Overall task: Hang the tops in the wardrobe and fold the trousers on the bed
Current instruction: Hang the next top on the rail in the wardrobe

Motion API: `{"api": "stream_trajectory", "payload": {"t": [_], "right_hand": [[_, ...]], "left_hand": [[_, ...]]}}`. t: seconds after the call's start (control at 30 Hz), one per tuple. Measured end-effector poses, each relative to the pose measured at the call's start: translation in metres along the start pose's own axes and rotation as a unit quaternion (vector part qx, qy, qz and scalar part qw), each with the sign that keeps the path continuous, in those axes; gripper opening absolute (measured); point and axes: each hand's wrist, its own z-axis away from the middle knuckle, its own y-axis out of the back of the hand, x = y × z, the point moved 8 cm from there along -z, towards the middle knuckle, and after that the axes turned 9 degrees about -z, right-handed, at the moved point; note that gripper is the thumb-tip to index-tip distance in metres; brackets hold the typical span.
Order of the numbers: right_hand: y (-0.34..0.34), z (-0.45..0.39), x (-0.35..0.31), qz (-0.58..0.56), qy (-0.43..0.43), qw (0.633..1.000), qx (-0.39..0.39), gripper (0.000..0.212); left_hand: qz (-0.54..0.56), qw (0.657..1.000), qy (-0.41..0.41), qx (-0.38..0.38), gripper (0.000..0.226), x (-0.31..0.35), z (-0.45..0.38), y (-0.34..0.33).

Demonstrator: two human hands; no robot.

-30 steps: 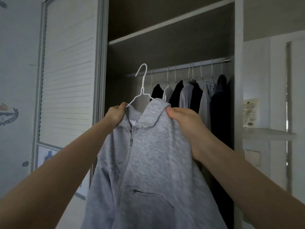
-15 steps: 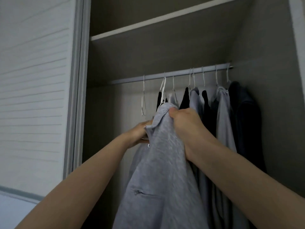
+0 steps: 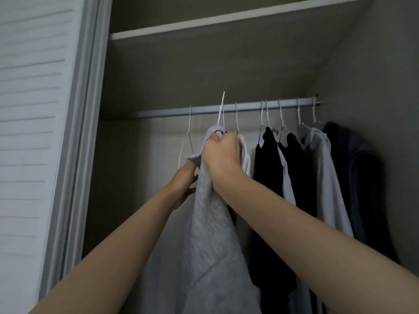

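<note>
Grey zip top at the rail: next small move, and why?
Probably lower it a little so the hanger hook drops over the rail. The hook's tip stands above the rail, between hangers already hung there, while the right hand grips the collar of the grey zip top and the left hand steadies it from the side. Whether the hook already spans the rail is unclear.

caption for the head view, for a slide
Both hands lift a grey zip top on its white hanger toward the wardrobe rail.

Both hands hold a light grey zip-up jacket (image 3: pixel 210 227) up at the silver metal wardrobe rail (image 3: pixel 226 108). The right hand (image 3: pixel 223 155) grips its collar, the white wire hanger hook (image 3: pixel 221 109) rising level with the rail; the left hand (image 3: pixel 184 182) touches the jacket's left edge lower down. Dark and pale hung tops (image 3: pixel 301 177) fill the rail's right side.
</note>
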Motion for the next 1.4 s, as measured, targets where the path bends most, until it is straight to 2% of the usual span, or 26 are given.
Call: {"api": "stream_trajectory", "payload": {"t": [0.07, 0.13, 0.23, 0.3, 0.37, 0.4, 0.43, 0.47, 0.5, 0.6, 0.63, 0.7, 0.83, 0.93, 1.03, 1.07, 1.13, 1.23, 1.4], "right_hand": [[-0.021, -0.016, 0.002, 0.004, 0.027, 1.0, -0.01, 0.027], [-0.029, -0.035, 0.006, 0.002, 0.032, 0.999, -0.003, 0.013], [-0.049, -0.067, 0.008, 0.049, 0.04, 0.998, 0.027, 0.017], [-0.063, -0.086, 0.011, 0.076, 0.038, 0.996, 0.025, 0.021], [-0.076, -0.1, 0.016, 0.099, 0.039, 0.994, 0.016, 0.025], [-0.082, -0.104, 0.017, 0.114, 0.048, 0.992, 0.015, 0.025], [-0.086, -0.106, 0.019, 0.129, 0.057, 0.99, 0.012, 0.023], [-0.09, -0.107, 0.023, 0.149, 0.064, 0.987, 0.007, 0.02], [-0.091, -0.109, 0.028, 0.168, 0.066, 0.984, 0.0, 0.016], [-0.087, -0.112, 0.047, 0.204, 0.045, 0.978, -0.012, 0.009], [-0.083, -0.114, 0.054, 0.204, 0.031, 0.978, -0.011, 0.013], [-0.08, -0.115, 0.067, 0.208, 0.01, 0.978, -0.021, 0.021], [-0.074, -0.114, 0.064, 0.22, 0.024, 0.975, -0.027, 0.017], [-0.077, -0.111, 0.061, 0.252, 0.038, 0.965, -0.069, 0.023], [-0.082, -0.092, 0.068, 0.258, 0.035, 0.958, -0.124, 0.014], [-0.083, -0.084, 0.071, 0.265, 0.04, 0.953, -0.139, 0.022], [-0.084, -0.067, 0.078, 0.283, 0.058, 0.942, -0.169, 0.024], [-0.077, -0.043, 0.084, 0.311, 0.094, 0.927, -0.188, 0.051], [-0.059, -0.005, 0.086, 0.313, 0.122, 0.917, -0.216, 0.052]], "left_hand": [[0.03, 0.999, -0.037, -0.001, 0.035, -0.001, 0.0, 0.012], [0.077, 0.994, -0.057, -0.052, 0.033, 0.001, 0.013, 0.007], [0.153, 0.982, -0.066, -0.094, 0.045, -0.007, 0.02, 0.006], [0.161, 0.982, -0.052, -0.08, 0.046, -0.017, 0.019, 0.007], [0.078, 0.99, -0.115, -0.035, 0.039, -0.014, 0.017, 0.013], [0.017, 0.988, -0.154, -0.026, 0.047, -0.016, 0.018, 0.016], [-0.066, 0.979, -0.194, -0.004, 0.043, -0.014, 0.023, 0.017], [-0.137, 0.967, -0.216, 0.017, 0.029, -0.012, 0.026, 0.019], [-0.166, 0.966, -0.195, 0.028, 0.017, -0.015, 0.027, 0.021], [-0.201, 0.972, -0.121, -0.015, 0.025, -0.057, 0.033, 0.027], [-0.206, 0.973, -0.105, -0.021, 0.022, -0.067, 0.036, 0.03], [-0.181, 0.98, -0.081, -0.023, 0.014, -0.079, 0.041, 0.032], [-0.115, 0.991, -0.065, -0.035, 0.021, -0.086, 0.05, 0.038], [-0.074, 0.996, -0.043, -0.031, 0.024, -0.092, 0.059, 0.043], [-0.04, 0.998, -0.038, -0.021, 0.024, -0.097, 0.071, 0.044], [-0.031, 0.999, -0.037, -0.021, 0.024, -0.098, 0.076, 0.043], [-0.026, 0.999, -0.031, -0.022, 0.024, -0.1, 0.085, 0.04], [-0.058, 0.998, -0.013, -0.005, 0.024, -0.104, 0.096, 0.037], [-0.129, 0.991, 0.012, 0.014, 0.023, -0.099, 0.125, 0.028]]}}
